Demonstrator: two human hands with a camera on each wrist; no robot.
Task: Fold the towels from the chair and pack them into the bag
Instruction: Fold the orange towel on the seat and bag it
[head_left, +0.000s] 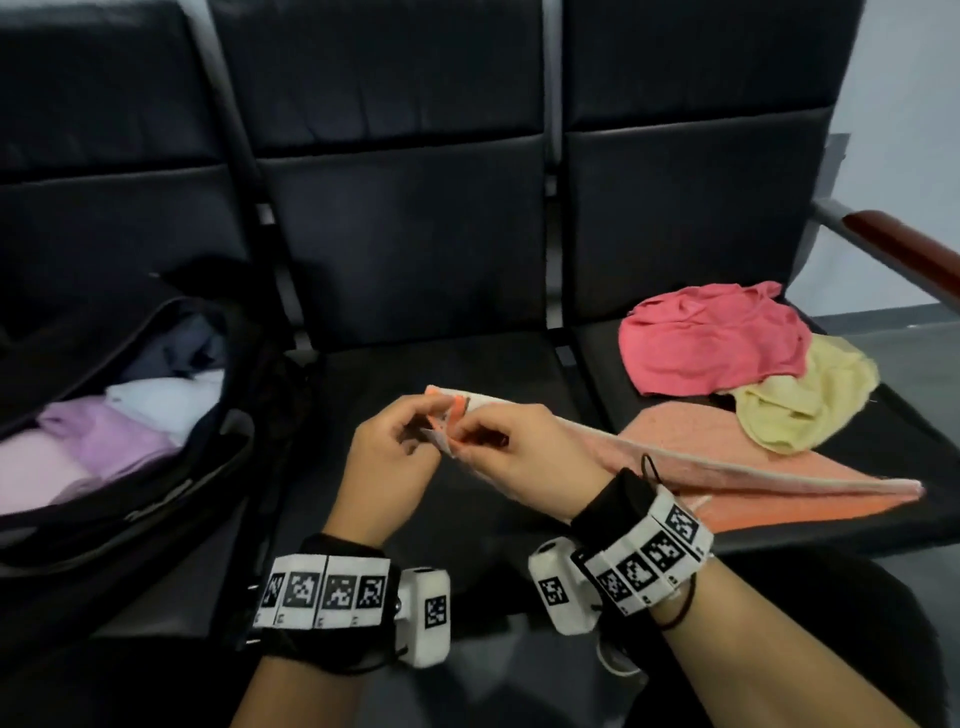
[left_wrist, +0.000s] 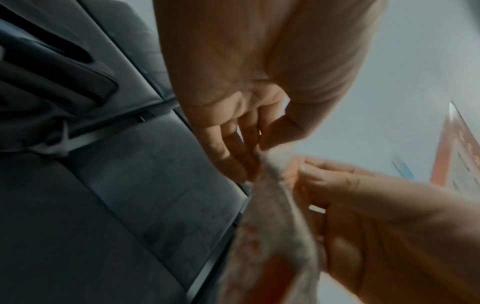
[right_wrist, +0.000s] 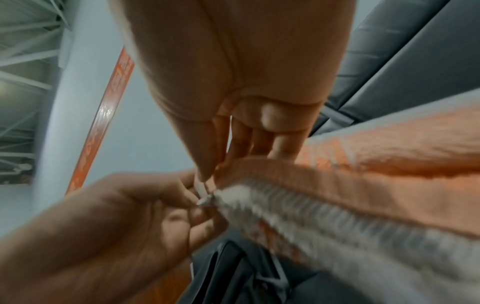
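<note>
An orange towel with a white border (head_left: 737, 457) stretches from the right seat to the middle seat, its corner lifted. My left hand (head_left: 395, 441) and my right hand (head_left: 498, 441) meet over the middle seat and both pinch that corner. In the left wrist view the left hand (left_wrist: 249, 144) pinches the towel (left_wrist: 270, 236) from above while the right hand (left_wrist: 363, 205) grips it from the right. The right wrist view shows the right hand (right_wrist: 233, 144) and the left hand (right_wrist: 130, 216) pinching the towel (right_wrist: 363, 174) edge. A black bag (head_left: 171, 467) lies open on the left seat.
A pink towel (head_left: 711, 338) and a yellow towel (head_left: 810, 400) lie crumpled on the right seat. Folded purple (head_left: 104, 436), white (head_left: 161, 400) and pink cloths fill the bag. A wooden armrest (head_left: 909, 249) bounds the right seat. The black chair backs (head_left: 405, 156) stand behind.
</note>
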